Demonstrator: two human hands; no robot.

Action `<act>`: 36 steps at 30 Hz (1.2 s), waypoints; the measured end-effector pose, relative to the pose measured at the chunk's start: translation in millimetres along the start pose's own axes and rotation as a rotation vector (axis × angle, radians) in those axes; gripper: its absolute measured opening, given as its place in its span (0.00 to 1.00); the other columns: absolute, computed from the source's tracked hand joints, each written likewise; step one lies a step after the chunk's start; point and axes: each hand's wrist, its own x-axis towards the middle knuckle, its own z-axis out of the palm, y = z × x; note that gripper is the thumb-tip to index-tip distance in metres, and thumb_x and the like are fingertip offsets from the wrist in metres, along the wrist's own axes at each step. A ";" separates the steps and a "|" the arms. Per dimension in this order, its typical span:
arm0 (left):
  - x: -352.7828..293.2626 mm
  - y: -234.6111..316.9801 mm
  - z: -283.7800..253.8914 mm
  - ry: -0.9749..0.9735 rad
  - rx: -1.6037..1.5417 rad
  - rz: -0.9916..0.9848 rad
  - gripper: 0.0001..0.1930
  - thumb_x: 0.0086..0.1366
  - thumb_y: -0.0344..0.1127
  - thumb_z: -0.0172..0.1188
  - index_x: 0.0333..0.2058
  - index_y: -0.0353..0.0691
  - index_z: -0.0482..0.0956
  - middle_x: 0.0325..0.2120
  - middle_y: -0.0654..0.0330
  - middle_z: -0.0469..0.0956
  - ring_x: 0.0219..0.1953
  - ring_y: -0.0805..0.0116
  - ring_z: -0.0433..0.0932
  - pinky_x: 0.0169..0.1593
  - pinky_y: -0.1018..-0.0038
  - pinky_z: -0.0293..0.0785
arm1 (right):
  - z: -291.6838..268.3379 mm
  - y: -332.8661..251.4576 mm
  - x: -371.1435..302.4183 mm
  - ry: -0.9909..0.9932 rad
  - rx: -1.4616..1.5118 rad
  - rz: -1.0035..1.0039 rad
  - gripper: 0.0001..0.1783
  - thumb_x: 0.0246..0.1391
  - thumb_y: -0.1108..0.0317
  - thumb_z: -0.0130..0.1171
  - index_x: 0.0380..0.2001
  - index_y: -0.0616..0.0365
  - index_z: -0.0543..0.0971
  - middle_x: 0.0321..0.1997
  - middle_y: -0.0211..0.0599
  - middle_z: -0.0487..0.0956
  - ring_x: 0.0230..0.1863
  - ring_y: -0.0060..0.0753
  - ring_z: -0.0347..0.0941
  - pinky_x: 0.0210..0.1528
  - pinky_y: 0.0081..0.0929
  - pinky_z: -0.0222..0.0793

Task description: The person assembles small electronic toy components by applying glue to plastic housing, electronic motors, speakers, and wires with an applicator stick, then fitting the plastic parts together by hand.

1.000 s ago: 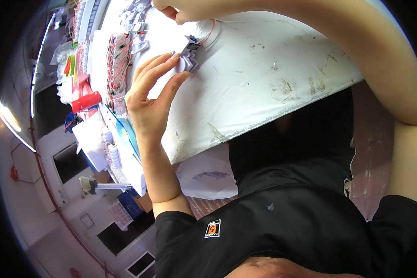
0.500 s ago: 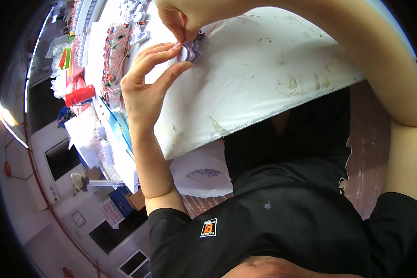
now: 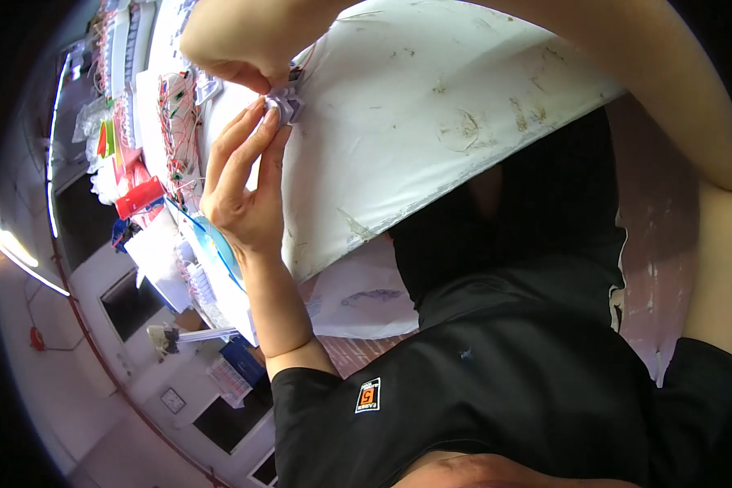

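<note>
A small white plastic part (image 3: 288, 112) with a rounded face is held at the far left of the white table. My left hand (image 3: 240, 183) is closed around its near side, thumb and fingertips pressing on it. From above, my right hand (image 3: 240, 45) reaches in with bent fingers pinched together at the far end of the same part. Whatever sits between those right fingertips is hidden. Beside them a dark piece and a thin red wire (image 3: 311, 53) show at the part's far edge.
Left of my hands lies a pile of red-wired parts (image 3: 179, 122). A red roll-like object (image 3: 140, 198) and a blue-edged tray (image 3: 211, 240) are nearer. The table's front edge (image 3: 455, 180) slants before my lap, with a white bag or bin (image 3: 354, 297) below it.
Both hands and the white part appear further left in the view, as does the bench. The left fingers have closed in more tightly around the part. The right hand still pinches at its end.
</note>
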 end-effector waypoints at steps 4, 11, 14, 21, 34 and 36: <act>-20.0 11.0 -12.4 -0.027 0.136 -0.073 0.10 0.62 0.17 0.62 0.43 0.31 0.82 0.48 0.47 0.80 0.53 0.56 0.79 0.58 0.65 0.77 | 9.3 -11.7 19.1 -0.020 0.046 -0.034 0.08 0.46 0.74 0.68 0.32 0.63 0.85 0.35 0.44 0.84 0.35 0.30 0.81 0.38 0.25 0.75; -10.7 23.2 -1.7 0.018 -0.007 -0.153 0.14 0.59 0.19 0.64 0.45 0.35 0.83 0.50 0.49 0.80 0.53 0.55 0.80 0.57 0.65 0.75 | -4.2 -19.6 -4.9 -0.037 -0.152 -0.027 0.07 0.47 0.73 0.68 0.33 0.61 0.86 0.38 0.44 0.84 0.39 0.29 0.82 0.41 0.23 0.76; -13.1 22.6 -7.3 0.000 0.044 -0.153 0.18 0.56 0.19 0.67 0.46 0.38 0.83 0.49 0.52 0.81 0.52 0.56 0.80 0.56 0.68 0.76 | 9.2 -0.1 2.8 0.000 -0.092 -0.277 0.03 0.44 0.78 0.65 0.26 0.63 0.84 0.34 0.42 0.83 0.35 0.39 0.81 0.38 0.30 0.74; -6.3 3.7 -9.7 0.169 -0.473 -0.629 0.13 0.63 0.25 0.65 0.47 0.36 0.83 0.41 0.56 0.85 0.44 0.71 0.83 0.49 0.76 0.77 | 2.7 2.0 0.9 -0.034 -0.120 -0.370 0.20 0.43 0.65 0.71 0.41 0.63 0.83 0.42 0.43 0.80 0.46 0.43 0.77 0.49 0.34 0.74; 7.8 -5.3 -1.8 0.180 -0.415 -0.472 0.14 0.60 0.27 0.68 0.44 0.33 0.78 0.37 0.52 0.85 0.41 0.67 0.84 0.47 0.73 0.80 | 26.6 6.0 7.2 0.185 -0.094 -0.275 0.10 0.46 0.73 0.67 0.34 0.64 0.81 0.36 0.43 0.78 0.37 0.44 0.76 0.42 0.34 0.73; 10.8 -4.8 -3.5 0.158 -0.422 -0.497 0.14 0.61 0.26 0.67 0.45 0.32 0.78 0.38 0.54 0.84 0.43 0.68 0.83 0.49 0.74 0.79 | 24.1 5.4 7.2 0.197 -0.109 -0.308 0.10 0.45 0.72 0.67 0.33 0.64 0.81 0.35 0.45 0.78 0.36 0.46 0.77 0.41 0.36 0.73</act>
